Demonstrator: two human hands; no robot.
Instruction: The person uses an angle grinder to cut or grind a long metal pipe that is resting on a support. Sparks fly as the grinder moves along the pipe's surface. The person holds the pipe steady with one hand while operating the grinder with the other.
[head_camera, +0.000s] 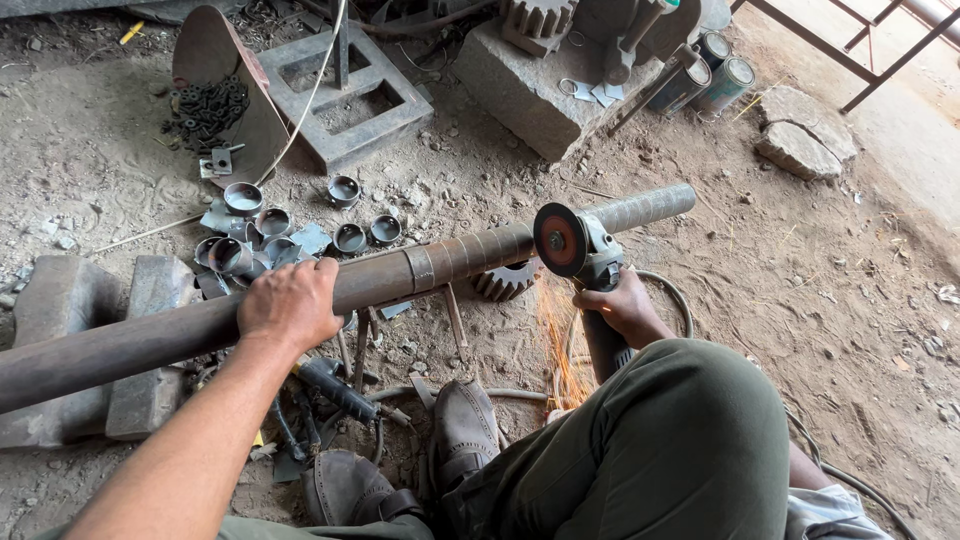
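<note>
The left hand (290, 303) lies palm down over a long rusty steel pipe (180, 335), fingers curled over its top and clamped on it, pressing it against the flat stone blocks (60, 300) that carry its near end. The pipe runs slantwise from the lower left up toward the right, where a run of narrow marked bands gives way to a paler, ribbed end (640, 208) that juts out over the dirt. The right hand (625, 305) is closed round the body of an angle grinder (590, 265), whose reddish disc (558, 240) stands on edge against the pipe just past the banded stretch; orange sparks (555, 340) fall from the cut toward the ground. The two hands are well apart, one on each side of the marked section. Below the pipe lie a toothed gear (505, 282), a few thin rods and a dark-handled tool (335, 388), near the person's two worn leather shoes (465, 425). Beyond the pipe a cluster of short cut pipe rings (260, 235) sits on the dirt (several lie on their sides, hollow ends showing), with a heap of dark washers (205, 108) on a bent steel plate behind them. A square steel frame (345, 95), a grey stone block (530, 85) and two tins (725, 80) stand farther back
</note>
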